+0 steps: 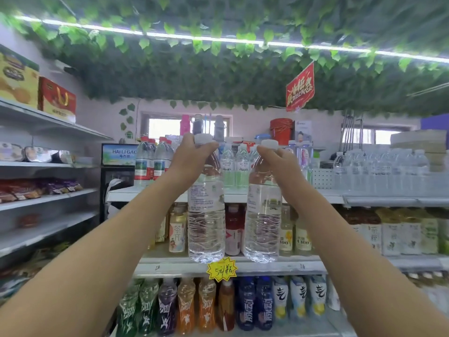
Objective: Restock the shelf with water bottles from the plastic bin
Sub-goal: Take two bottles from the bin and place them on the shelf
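Note:
Two large clear water bottles with white caps hang upright in front of the drinks shelf. My left hand (192, 156) grips the neck of the left bottle (206, 222), just under its cap. My right hand (279, 161) grips the neck of the right bottle (263, 222) the same way. Both bottles are raised, with their caps level with the bottles on the top shelf (315, 192) and their bases in front of the second shelf's edge. Smaller water bottles (234, 166) stand on the top shelf right behind them. The plastic bin is out of view.
Red-labelled water bottles (150, 161) stand at the top shelf's left, shrink-wrapped water packs (388, 171) at its right. Tea and juice bottles fill the lower shelves. A yellow price tag (221, 269) hangs on the second shelf edge. A snack rack (48, 198) runs along the left.

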